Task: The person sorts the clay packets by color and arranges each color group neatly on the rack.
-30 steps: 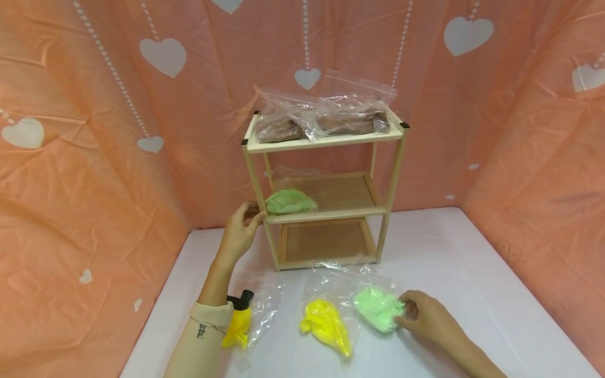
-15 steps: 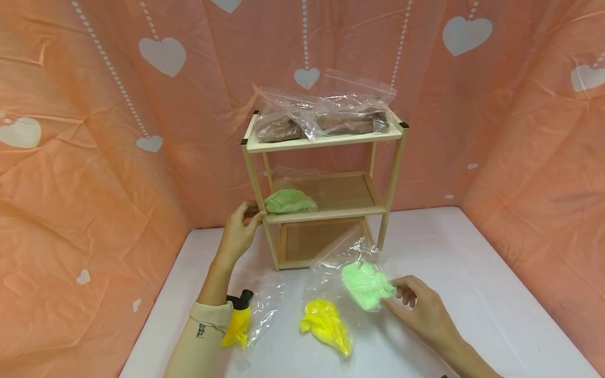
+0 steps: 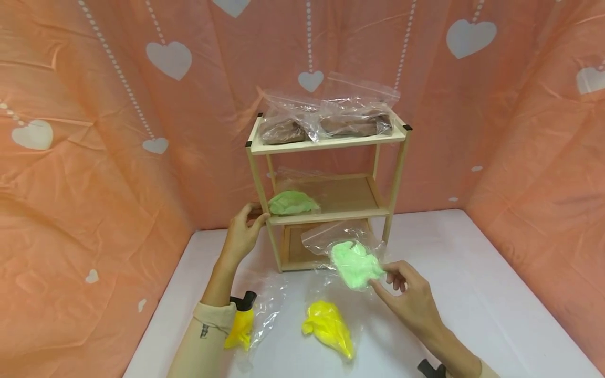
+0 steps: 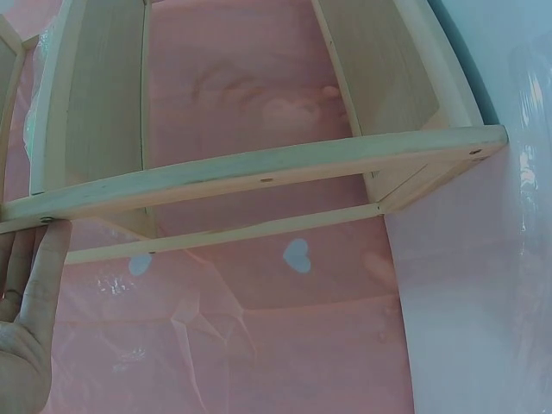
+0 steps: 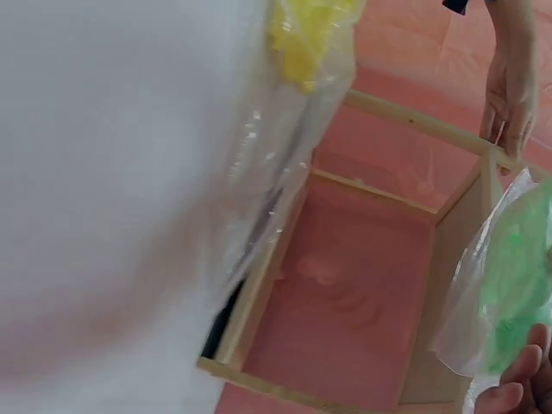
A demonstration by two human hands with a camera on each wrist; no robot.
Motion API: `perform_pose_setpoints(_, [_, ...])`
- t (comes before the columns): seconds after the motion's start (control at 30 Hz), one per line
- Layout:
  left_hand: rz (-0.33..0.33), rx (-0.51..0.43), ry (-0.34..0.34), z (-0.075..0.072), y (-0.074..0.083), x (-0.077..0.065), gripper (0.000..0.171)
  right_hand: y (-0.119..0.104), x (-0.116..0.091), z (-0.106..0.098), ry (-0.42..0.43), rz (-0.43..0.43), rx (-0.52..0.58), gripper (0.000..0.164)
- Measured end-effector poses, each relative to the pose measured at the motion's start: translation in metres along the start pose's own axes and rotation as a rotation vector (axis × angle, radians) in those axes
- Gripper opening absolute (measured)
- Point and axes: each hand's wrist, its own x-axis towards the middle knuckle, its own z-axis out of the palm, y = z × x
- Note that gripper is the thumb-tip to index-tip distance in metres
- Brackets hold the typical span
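Note:
My left hand (image 3: 242, 231) holds the left post of a small three-tier wooden shelf (image 3: 331, 216) at its middle tier, thumb in front. In the left wrist view, fingers (image 4: 41, 280) lie against the shelf's side frame. My right hand (image 3: 411, 296) pinches the right edge of a clear zip bag with a pale green, clay-like lump (image 3: 354, 265). This bag is raised off the table, in front of the bottom tier. Another bagged green lump (image 3: 293, 203) lies at the left of the middle tier, beside my left hand.
Two bags of brown blocks (image 3: 354, 125) sit on the top tier. On the white table (image 3: 454, 257) lie a bagged yellow lump (image 3: 328, 328) and a second yellow one (image 3: 240, 331), partly hidden by my left forearm. Pink curtains (image 3: 217, 63) enclose the back and sides.
My right hand has lifted the green bag off the table and carried it up and left toward the shelf. My left hand stays at the post.

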Motion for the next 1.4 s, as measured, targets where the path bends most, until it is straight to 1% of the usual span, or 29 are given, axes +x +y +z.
perform_pose_setpoints(0.2, [0.008, 0.018, 0.001, 0.000, 0.000, 0.000, 0.028, -0.006, 0.004, 0.000, 0.025, -0.069, 0.041, 0.047])
perform_pose_setpoints(0.3, [0.018, 0.024, 0.003, -0.001, 0.002, 0.001, 0.027, -0.012, 0.004, -0.003, 0.030, -0.088, 0.069, 0.044])
perform_pose_setpoints(0.43, [0.017, 0.027, 0.008, -0.002, 0.003, 0.002, 0.027, -0.019, 0.007, -0.008, 0.064, -0.125, 0.088, 0.036])
perform_pose_setpoints(0.5, [0.012, 0.024, 0.008, -0.002, 0.002, 0.003, 0.027, -0.022, 0.009, -0.010, 0.090, -0.159, 0.091, 0.033])
perform_pose_setpoints(0.57, [0.005, 0.025, 0.007, -0.003, 0.002, 0.003, 0.027, -0.026, 0.012, -0.011, 0.117, -0.192, 0.098, 0.037])
perform_pose_setpoints(0.67, [0.005, 0.023, 0.008, -0.003, 0.001, 0.002, 0.027, -0.032, 0.016, -0.013, 0.162, -0.243, 0.107, 0.050])
perform_pose_setpoints(0.77, [0.006, 0.026, 0.008, -0.003, 0.001, 0.002, 0.027, -0.039, 0.023, -0.015, 0.220, -0.306, 0.134, 0.052])
perform_pose_setpoints(0.87, [0.008, 0.033, 0.009, -0.003, 0.001, 0.002, 0.027, -0.042, 0.031, -0.016, 0.265, -0.346, 0.161, 0.052])
perform_pose_setpoints(0.97, [0.010, 0.043, 0.010, -0.003, 0.002, 0.002, 0.027, -0.040, 0.038, -0.014, 0.286, -0.339, 0.169, 0.054])
perform_pose_setpoints(1.1, [0.009, 0.040, 0.011, -0.003, 0.002, 0.002, 0.028, -0.027, 0.045, -0.005, 0.296, -0.304, 0.202, 0.055])
perform_pose_setpoints(1.13, [0.009, 0.038, 0.010, -0.003, 0.002, 0.002, 0.028, -0.023, 0.047, -0.002, 0.296, -0.294, 0.214, 0.053])
perform_pose_setpoints(1.3, [0.003, 0.026, 0.004, -0.002, 0.000, 0.001, 0.028, -0.005, 0.057, 0.016, 0.292, -0.248, 0.252, 0.034])
perform_pose_setpoints(1.4, [0.004, 0.025, 0.003, -0.001, 0.000, 0.000, 0.028, -0.002, 0.066, 0.025, 0.302, -0.226, 0.264, 0.036])
